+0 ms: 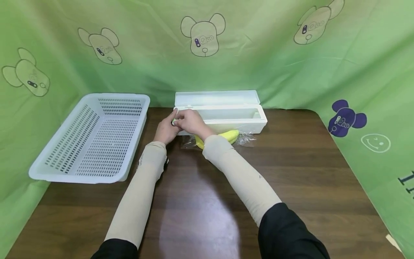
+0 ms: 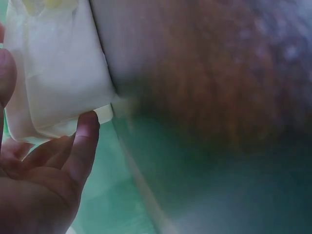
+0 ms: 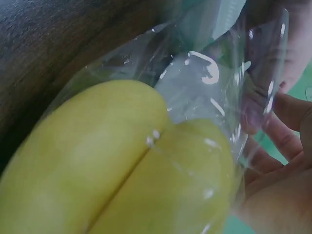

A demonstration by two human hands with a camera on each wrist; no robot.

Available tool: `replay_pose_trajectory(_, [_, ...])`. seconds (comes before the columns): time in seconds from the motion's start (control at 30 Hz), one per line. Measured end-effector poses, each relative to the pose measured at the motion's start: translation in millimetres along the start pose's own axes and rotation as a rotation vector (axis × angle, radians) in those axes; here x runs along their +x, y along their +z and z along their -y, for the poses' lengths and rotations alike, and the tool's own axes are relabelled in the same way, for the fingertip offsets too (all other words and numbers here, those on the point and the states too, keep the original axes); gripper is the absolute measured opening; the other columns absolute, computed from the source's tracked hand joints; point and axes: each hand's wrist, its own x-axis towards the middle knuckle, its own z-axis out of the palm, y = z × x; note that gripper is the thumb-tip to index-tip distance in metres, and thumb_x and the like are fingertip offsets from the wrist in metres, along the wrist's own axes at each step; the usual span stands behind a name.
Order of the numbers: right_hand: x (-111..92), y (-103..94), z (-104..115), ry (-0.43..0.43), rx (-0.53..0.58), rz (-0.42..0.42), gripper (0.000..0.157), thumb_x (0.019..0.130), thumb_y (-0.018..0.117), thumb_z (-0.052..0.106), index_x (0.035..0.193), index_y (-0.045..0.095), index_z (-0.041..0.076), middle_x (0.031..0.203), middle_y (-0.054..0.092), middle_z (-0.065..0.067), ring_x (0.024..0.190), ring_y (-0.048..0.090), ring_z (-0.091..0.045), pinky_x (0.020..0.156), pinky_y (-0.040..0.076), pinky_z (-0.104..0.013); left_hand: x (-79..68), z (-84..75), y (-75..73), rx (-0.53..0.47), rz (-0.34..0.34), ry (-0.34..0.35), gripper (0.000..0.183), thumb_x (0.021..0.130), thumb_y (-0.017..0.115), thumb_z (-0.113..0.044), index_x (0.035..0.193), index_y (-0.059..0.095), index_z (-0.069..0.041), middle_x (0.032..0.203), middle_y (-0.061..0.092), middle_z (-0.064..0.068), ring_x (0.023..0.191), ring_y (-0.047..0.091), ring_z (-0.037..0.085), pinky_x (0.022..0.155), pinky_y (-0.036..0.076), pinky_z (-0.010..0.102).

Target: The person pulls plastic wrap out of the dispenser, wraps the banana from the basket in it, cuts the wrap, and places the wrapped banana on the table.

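The white box (image 1: 237, 126) is standing open on the table (image 1: 291, 151), behind plastic-wrapped bananas (image 1: 231, 135). With both arms outstretched, my left hand (image 1: 165, 130) is grasping its left end, fingers bent round it; my right hand (image 1: 193, 123) is poising, bent, just beside, and I cannot tell whether it is holding anything.

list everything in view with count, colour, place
Perforated plastic basket: one, white, table's left
Hinged-lid box: one, white, back centre, open
Bananas: at least two, yellow, before box
Plastic bag: one, clear, around bananas
Wooden table: one, brown, underneath
Cloth backdrop: one, green, back and sides
Mouse-head prints: five, four outlined, one purple, backdrop
Smiley print: one, white, backdrop's right
Left hand, right hand: one each, bare, box's left end
Sleeves: two, cream and black, arms
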Motion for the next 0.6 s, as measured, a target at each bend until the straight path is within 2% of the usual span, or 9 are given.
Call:
replay_pose_trajectory(0.1, [0.8, 3.7, 1.4, 0.01, -0.026, -0.006, 0.016, 0.097, 0.067, 0.015, 0.109, 0.073, 0.004, 0.113, 0.071, -0.011, 0.108, 0.063, -0.027, 0.093, 0.049, -0.038, -0.2, 1.6, 0.5, -0.004, -0.004, -0.017, 0.072, 0.094, 0.067, -0.018, 0.158, 0.034, -0.023, 0.143, 0.054, 0.02, 0.101, 0.054, 0.036, 0.097, 0.043, 0.046])
replay_pose_trajectory(0.17, [0.9, 4.3, 1.2, 0.019, -0.031, -0.011, 0.011, 0.098, 0.067, 0.013, 0.103, 0.071, 0.004, 0.108, 0.071, -0.011, 0.102, 0.063, -0.027, 0.09, 0.049, -0.038, -0.2, 2.5, 0.8, 0.006, -0.007, -0.013, 0.071, 0.095, 0.066, -0.02, 0.158, 0.035, -0.023, 0.143, 0.054, 0.021, 0.104, 0.055, 0.037, 0.098, 0.043, 0.046])
replay_pose_trajectory(0.23, [1.4, 3.7, 0.0, 0.029, -0.031, -0.017, 0.007, 0.097, 0.066, 0.01, 0.097, 0.069, 0.004, 0.101, 0.07, -0.01, 0.095, 0.062, -0.025, 0.086, 0.049, -0.036, 0.2, 3.2, 1.0, 0.016, -0.01, -0.006, 0.07, 0.095, 0.068, -0.024, 0.157, 0.036, -0.023, 0.15, 0.048, 0.017, 0.115, 0.054, 0.033, 0.101, 0.042, 0.045])
replay_pose_trajectory(0.33, [1.6, 1.1, -1.2, 0.036, -0.018, -0.014, 0.006, 0.096, 0.065, 0.006, 0.091, 0.067, 0.004, 0.094, 0.068, -0.009, 0.087, 0.059, -0.024, 0.082, 0.048, -0.035, 0.0, 3.3, 0.1, 0.002, -0.001, -0.013, 0.071, 0.095, 0.07, -0.029, 0.157, 0.036, -0.023, 0.152, 0.046, 0.016, 0.117, 0.054, 0.033, 0.101, 0.042, 0.045])
replay_pose_trajectory(0.47, [2.4, -2.4, -2.3, 0.023, -0.021, -0.004, 0.005, 0.095, 0.065, 0.005, 0.091, 0.068, 0.003, 0.092, 0.068, -0.009, 0.086, 0.058, -0.024, 0.082, 0.048, -0.036, 0.8, 2.1, -2.0, 0.003, 0.008, -0.018, 0.072, 0.095, 0.071, -0.03, 0.157, 0.036, -0.023, 0.151, 0.046, 0.017, 0.111, 0.055, 0.036, 0.1, 0.043, 0.046])
replay_pose_trajectory(0.6, [4.2, -3.6, -3.2, 0.025, -0.048, 0.001, 0.004, 0.094, 0.065, 0.006, 0.093, 0.068, 0.003, 0.091, 0.068, -0.008, 0.085, 0.058, -0.024, 0.082, 0.048, -0.036, 1.6, 0.4, -3.9, 0.0, 0.017, -0.013, 0.072, 0.095, 0.071, -0.031, 0.157, 0.036, -0.022, 0.153, 0.044, 0.016, 0.12, 0.054, 0.035, 0.103, 0.042, 0.045])
